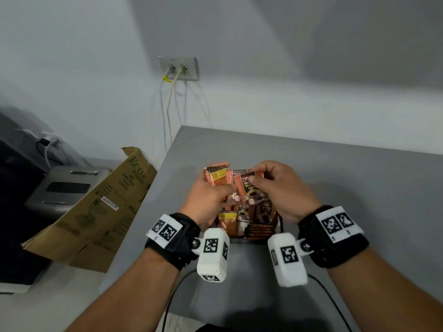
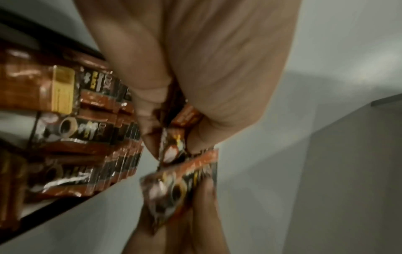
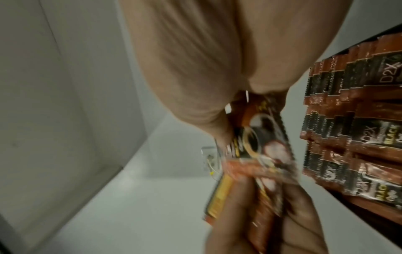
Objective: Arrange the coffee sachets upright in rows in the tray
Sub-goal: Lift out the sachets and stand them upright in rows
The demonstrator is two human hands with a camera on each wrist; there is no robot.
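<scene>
Over the tray of upright sachets, whose packed rows only the wrist views resolve, the left hand grips a bunch of sachets and the right hand pinches one sachet.

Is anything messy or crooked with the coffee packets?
A little. Most sachets in the tray stand in neat rows, but the ones near its left front show their backs and lean unevenly. The left hand and right hand hold loose sachets above them. Nothing looks spilled or torn.
</scene>
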